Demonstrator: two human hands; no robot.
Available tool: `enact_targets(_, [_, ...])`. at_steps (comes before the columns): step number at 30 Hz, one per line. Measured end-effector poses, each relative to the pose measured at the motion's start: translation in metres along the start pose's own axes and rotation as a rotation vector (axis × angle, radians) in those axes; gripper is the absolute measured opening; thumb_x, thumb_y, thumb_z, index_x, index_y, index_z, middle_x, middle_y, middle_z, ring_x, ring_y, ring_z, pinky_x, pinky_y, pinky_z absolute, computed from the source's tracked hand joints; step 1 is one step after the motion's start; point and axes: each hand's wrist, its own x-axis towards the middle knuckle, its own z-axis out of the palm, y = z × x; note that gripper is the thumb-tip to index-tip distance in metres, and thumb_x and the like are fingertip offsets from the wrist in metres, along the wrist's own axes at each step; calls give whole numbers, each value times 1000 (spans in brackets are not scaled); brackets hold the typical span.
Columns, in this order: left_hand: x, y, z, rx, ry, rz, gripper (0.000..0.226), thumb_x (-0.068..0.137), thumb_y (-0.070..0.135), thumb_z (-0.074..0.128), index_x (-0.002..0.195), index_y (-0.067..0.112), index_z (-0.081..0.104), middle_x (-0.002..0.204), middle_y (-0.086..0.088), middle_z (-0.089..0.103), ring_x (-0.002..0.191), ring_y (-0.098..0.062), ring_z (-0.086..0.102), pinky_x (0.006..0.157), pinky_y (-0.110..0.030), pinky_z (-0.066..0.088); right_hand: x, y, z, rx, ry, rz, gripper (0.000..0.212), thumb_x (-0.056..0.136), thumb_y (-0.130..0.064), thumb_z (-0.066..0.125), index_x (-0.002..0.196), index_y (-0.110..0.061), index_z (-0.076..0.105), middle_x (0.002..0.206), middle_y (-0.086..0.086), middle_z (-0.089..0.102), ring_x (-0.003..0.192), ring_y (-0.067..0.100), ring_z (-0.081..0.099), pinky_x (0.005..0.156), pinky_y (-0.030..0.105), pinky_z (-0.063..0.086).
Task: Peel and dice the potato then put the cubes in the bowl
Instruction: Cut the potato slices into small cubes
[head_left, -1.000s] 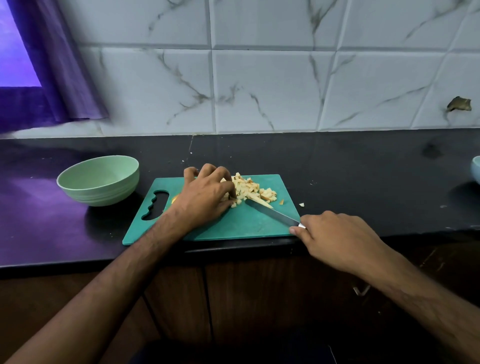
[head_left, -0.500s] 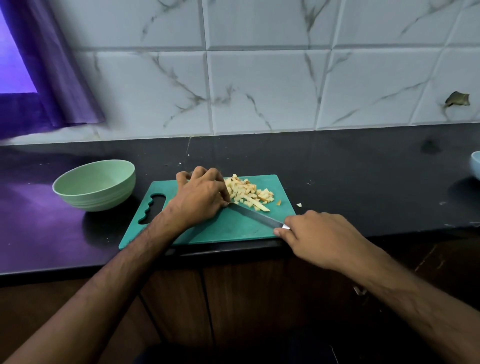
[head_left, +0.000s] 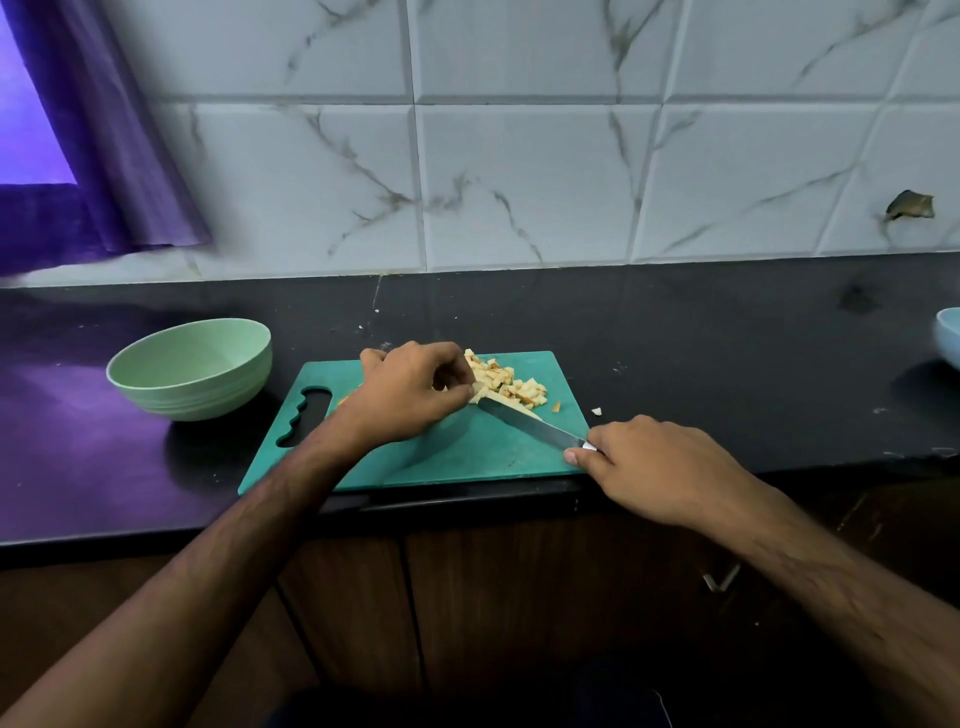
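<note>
Left hand (head_left: 410, 395) pinches potato strips (head_left: 480, 392) against the cutting board (head_left: 457, 457). Right hand (head_left: 660, 467) grips the knife (head_left: 530, 423), blade reaching leftward to the left fingertips.

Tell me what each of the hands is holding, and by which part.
Right hand grips the knife by its handle, at the blade's base. Left hand holds potato strips at their end, by the fingertips.

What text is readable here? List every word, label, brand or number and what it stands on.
None: no readable text shows on the green bowl, the teal cutting board, the knife, the wall tiles or the black counter.
</note>
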Motion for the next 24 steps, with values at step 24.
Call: enact_targets(24, [-23, -25, 4, 444, -39, 365, 30, 91, 59, 46, 100, 36, 64, 119, 15, 56, 115, -13, 47, 99, -48, 29, -12, -10, -5, 19, -24, -10, 42, 106, -59, 28, 78, -29, 42, 83, -8, 54, 72, 6, 53, 57, 27, 36])
